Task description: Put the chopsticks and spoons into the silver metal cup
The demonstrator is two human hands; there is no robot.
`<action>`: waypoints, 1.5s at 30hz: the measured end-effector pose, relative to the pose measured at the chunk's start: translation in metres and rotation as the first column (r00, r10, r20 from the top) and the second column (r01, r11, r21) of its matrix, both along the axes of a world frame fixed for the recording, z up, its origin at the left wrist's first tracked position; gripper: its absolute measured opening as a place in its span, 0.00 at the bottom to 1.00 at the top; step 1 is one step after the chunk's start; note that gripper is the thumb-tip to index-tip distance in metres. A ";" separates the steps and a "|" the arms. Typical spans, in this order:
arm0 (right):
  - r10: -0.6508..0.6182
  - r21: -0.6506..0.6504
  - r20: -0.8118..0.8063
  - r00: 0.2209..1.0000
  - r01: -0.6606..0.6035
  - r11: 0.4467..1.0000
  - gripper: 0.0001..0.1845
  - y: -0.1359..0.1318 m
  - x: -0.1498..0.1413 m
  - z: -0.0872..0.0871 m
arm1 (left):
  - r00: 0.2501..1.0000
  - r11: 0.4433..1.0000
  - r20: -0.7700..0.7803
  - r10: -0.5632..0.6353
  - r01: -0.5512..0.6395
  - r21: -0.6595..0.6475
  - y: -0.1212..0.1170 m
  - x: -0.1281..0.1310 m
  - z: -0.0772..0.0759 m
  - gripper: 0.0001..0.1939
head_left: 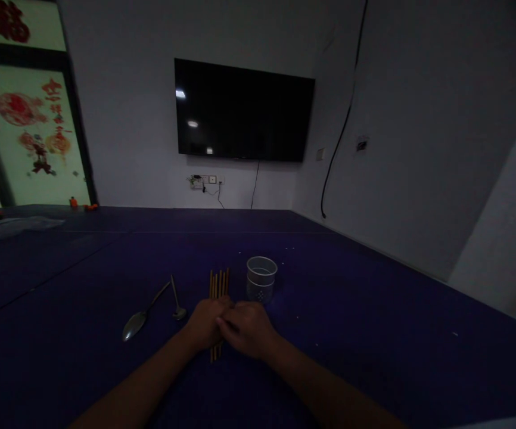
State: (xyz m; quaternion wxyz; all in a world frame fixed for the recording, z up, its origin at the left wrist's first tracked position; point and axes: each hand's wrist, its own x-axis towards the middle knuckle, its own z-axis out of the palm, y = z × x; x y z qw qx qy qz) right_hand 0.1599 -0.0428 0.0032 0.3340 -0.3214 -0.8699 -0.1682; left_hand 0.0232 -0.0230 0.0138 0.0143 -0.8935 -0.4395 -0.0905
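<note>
Several wooden chopsticks [220, 283] lie side by side on the blue table, pointing away from me, with their far and near ends showing past my hands. My left hand [206, 322] is closed over their middle from the left. Against it, from the right, my right hand [249, 328] has its fingers curled in at the same chopsticks; the fingertips are partly hidden. Just beyond my right hand stands an upright metal cup [261, 279] with a dotted pattern low on its side. Left of my hands are a large spoon [136, 323] and a small ladle-like spoon [178, 310], their handle ends close together.
The blue tabletop [365, 333] carries small white specks and reaches back to the wall. A clear plastic sheet or bag [16, 226] lies at the far left, with small orange objects [81, 204] behind it. A black cable [339, 140] hangs down the right wall.
</note>
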 end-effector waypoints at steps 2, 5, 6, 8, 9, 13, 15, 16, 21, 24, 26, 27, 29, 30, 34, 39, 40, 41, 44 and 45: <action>-0.013 -0.028 0.040 0.999 0.014 1.000 0.14 -0.001 -0.001 0.001 | 1.000 1.000 -0.012 0.005 -0.005 -0.003 0.000 0.000 0.000 0.08; -0.035 -0.068 0.082 0.996 0.040 0.997 0.14 -0.003 -0.002 0.002 | 1.000 1.000 -0.018 -0.005 0.005 -0.011 0.001 0.000 0.000 0.08; -0.038 -0.081 0.090 0.995 0.045 0.996 0.14 -0.003 -0.002 0.003 | 1.000 1.000 -0.018 -0.009 0.009 -0.013 0.002 -0.001 -0.001 0.08; -0.039 -0.102 0.103 0.994 0.050 0.994 0.14 -0.004 -0.003 0.005 | 1.000 1.000 -0.018 -0.008 0.008 -0.015 0.003 -0.001 -0.002 0.08; -0.038 -0.111 0.110 0.993 0.051 0.992 0.14 -0.005 -0.003 0.005 | 1.000 1.000 -0.018 -0.004 0.004 -0.017 0.003 -0.002 -0.003 0.08; -0.046 -0.140 0.122 0.991 0.064 0.988 0.14 -0.006 -0.004 0.006 | 1.000 1.000 -0.013 -0.015 0.015 -0.022 0.005 -0.003 -0.004 0.08; -0.039 -0.149 0.121 0.992 0.057 0.987 0.14 -0.006 -0.004 0.007 | 0.999 0.999 -0.002 -0.033 0.033 -0.023 0.004 -0.004 -0.004 0.08; -0.036 -0.150 0.122 0.992 0.054 0.987 0.14 -0.006 -0.004 0.007 | 0.999 0.999 0.003 -0.041 0.041 -0.022 0.004 -0.004 -0.004 0.07; -0.054 -0.157 0.126 0.991 0.073 0.985 0.13 -0.006 -0.004 0.007 | 0.999 0.999 0.016 -0.047 0.047 -0.010 0.003 -0.003 -0.003 0.07; -0.045 -0.164 0.122 0.992 0.065 0.984 0.13 -0.005 -0.003 0.006 | 0.999 0.999 0.004 -0.043 0.043 -0.008 0.003 -0.002 -0.002 0.07; -0.040 -0.167 0.116 0.992 0.059 0.984 0.13 -0.004 -0.003 0.006 | 0.999 0.999 -0.006 -0.039 0.039 -0.012 0.002 -0.002 -0.002 0.07; -0.039 -0.170 0.114 0.993 0.058 0.984 0.13 -0.004 -0.003 0.005 | 0.999 0.999 -0.010 -0.039 0.039 -0.012 0.002 -0.002 -0.001 0.08; -0.040 -0.178 0.112 0.993 0.060 0.982 0.13 -0.004 -0.003 0.005 | 0.999 0.999 -0.012 -0.041 0.041 -0.010 0.002 -0.002 -0.001 0.08; -0.040 -0.183 0.114 0.993 0.061 0.981 0.13 -0.004 -0.003 0.005 | 0.999 0.999 -0.011 -0.044 0.044 -0.008 0.002 -0.002 -0.001 0.08; -0.044 -0.189 0.118 0.992 0.066 0.980 0.12 -0.004 -0.004 0.006 | 0.999 0.998 -0.003 -0.054 0.054 -0.014 0.002 -0.002 -0.001 0.08; -0.064 -0.195 0.128 0.990 0.088 0.977 0.13 -0.006 -0.004 0.008 | 0.999 0.999 -0.004 -0.045 0.045 -0.018 0.002 -0.002 -0.001 0.07; -0.064 -0.196 0.131 0.989 0.090 0.977 0.14 -0.006 -0.004 0.008 | 0.999 0.999 -0.005 -0.038 0.038 -0.018 0.002 -0.002 -0.001 0.07; -0.063 -0.196 0.133 0.989 0.089 0.976 0.14 -0.006 -0.004 0.008 | 0.999 0.999 -0.004 -0.036 0.036 -0.019 0.002 -0.002 -0.001 0.07; -0.057 -0.203 0.133 0.989 0.084 0.976 0.14 -0.006 -0.004 0.009 | 0.999 0.999 0.004 -0.046 0.046 -0.023 0.004 -0.003 -0.003 0.08; -0.055 -0.208 0.135 0.989 0.083 0.975 0.14 -0.006 -0.004 0.009 | 0.999 0.999 0.006 -0.049 0.049 -0.022 0.004 -0.003 -0.004 0.08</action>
